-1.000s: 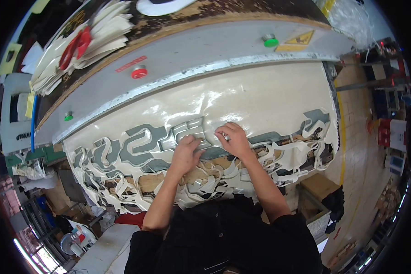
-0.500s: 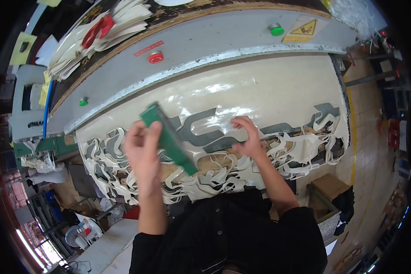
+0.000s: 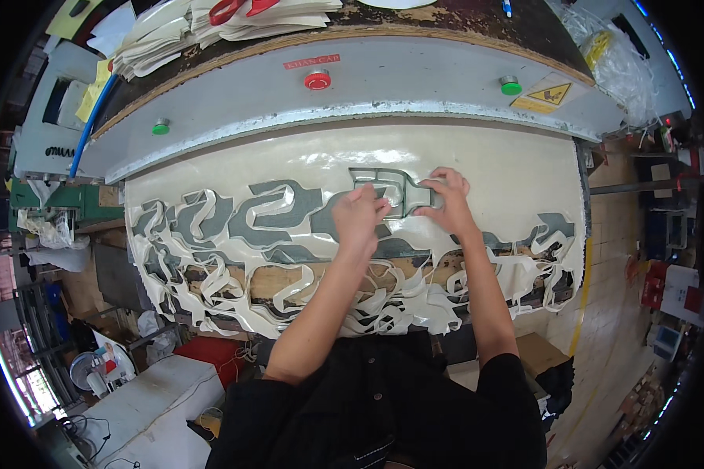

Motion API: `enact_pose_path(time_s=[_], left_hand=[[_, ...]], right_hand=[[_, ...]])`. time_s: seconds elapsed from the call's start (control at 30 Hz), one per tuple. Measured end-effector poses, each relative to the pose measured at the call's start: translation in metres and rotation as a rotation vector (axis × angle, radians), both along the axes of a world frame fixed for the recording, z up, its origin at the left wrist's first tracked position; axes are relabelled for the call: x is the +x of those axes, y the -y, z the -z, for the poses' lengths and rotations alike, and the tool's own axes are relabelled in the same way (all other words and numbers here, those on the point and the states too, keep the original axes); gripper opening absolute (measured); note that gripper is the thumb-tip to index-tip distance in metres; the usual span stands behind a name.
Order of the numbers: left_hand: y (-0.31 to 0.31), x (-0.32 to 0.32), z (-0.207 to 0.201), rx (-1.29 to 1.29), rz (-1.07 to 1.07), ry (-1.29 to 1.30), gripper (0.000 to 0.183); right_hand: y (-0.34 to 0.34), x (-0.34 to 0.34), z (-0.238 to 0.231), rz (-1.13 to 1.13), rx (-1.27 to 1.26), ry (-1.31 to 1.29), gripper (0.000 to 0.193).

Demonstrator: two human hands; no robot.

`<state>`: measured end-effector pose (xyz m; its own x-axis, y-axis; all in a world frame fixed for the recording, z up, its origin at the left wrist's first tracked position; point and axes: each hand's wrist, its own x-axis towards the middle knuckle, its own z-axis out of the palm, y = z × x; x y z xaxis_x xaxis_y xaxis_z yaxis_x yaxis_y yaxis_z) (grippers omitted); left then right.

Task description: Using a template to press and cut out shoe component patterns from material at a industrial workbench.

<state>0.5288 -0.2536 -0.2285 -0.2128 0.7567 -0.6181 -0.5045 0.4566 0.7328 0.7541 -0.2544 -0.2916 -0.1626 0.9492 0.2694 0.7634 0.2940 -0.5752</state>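
Observation:
A green-edged cutting die (image 3: 404,187), U-shaped with a narrower right end, lies on a glossy cream sheet (image 3: 235,168). My right hand (image 3: 454,205) grips its right end, thumb on the near side and fingers on the far side. Over the die's left near part is my left hand (image 3: 358,220), its fingers drawn together; what they pinch, if anything, is hidden. Left of the hands, a row of U-shaped cut-outs (image 3: 250,223) shows the dark grey surface below. Loose cream offcut strips (image 3: 414,301) hang along the sheet's near edge.
Beyond the sheet runs a grey machine beam (image 3: 414,82) with a red button (image 3: 317,80) and green buttons (image 3: 511,85). Stacked cream pieces (image 3: 152,43) and red-handled scissors (image 3: 246,9) lie on top. Crumpled clear plastic (image 3: 618,74) sits at the far right.
The green die, held up in my left hand before, now lies flat on the sheet, farther right. My right hand has closed on its right end. The view has shifted.

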Motion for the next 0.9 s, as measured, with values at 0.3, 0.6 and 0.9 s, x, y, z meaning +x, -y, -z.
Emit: enact_pose_path(time_s=[0.3, 0.6, 0.9], left_hand=[[0.035, -0.098, 0.050, 0.766, 0.649, -1.255, 0.049], [0.046, -0.106, 0.086, 0.718, 0.406, -1.180, 0.027], [0.046, -0.110, 0.089, 0.722, 0.406, -1.168, 0.029]], right_hand=[[0.000, -0.016, 0.002, -0.004, -0.119, -0.099, 0.066], [-0.002, -0.032, -0.002, 0.034, -0.211, -0.100, 0.069], [-0.004, -0.027, 0.001, -0.041, -0.157, -0.058, 0.060]])
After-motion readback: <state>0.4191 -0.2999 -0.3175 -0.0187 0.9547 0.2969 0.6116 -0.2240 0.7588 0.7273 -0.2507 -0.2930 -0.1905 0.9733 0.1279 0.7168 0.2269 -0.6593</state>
